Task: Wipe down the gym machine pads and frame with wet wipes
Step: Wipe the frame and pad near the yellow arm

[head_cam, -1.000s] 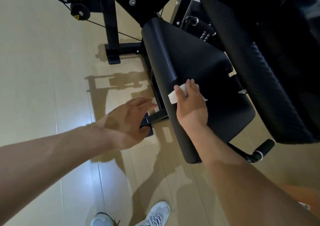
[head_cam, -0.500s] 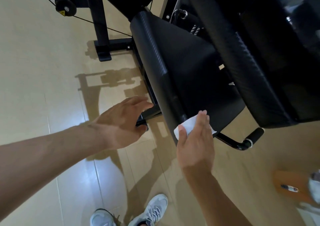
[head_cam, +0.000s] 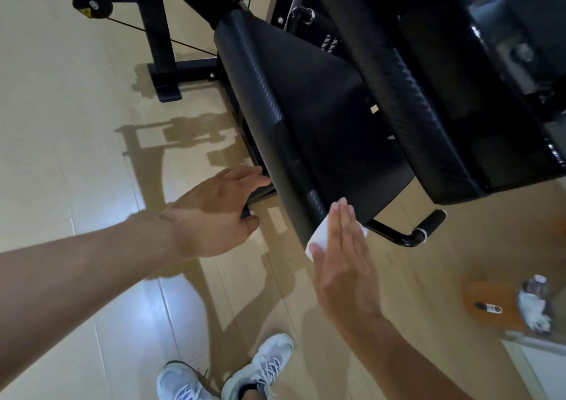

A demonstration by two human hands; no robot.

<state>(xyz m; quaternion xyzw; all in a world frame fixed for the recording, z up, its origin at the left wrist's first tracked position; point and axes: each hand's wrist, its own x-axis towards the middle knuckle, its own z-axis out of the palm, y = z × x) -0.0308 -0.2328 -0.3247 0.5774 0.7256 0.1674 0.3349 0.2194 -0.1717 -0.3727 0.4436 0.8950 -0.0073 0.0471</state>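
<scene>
The floor (head_cam: 76, 123) was pale wood, shiny in spots, with dark shadows (head_cam: 171, 136) lying across it. Two white shoes (head_cam: 226, 372) with laces stood side by side at the bottom. Off to the right sat a round orange thing (head_cam: 490, 304), a bit blurry. A small dark marker (head_cam: 487, 307) lay on it, with a crumpled white cloth (head_cam: 534, 310) at its edge.
</scene>
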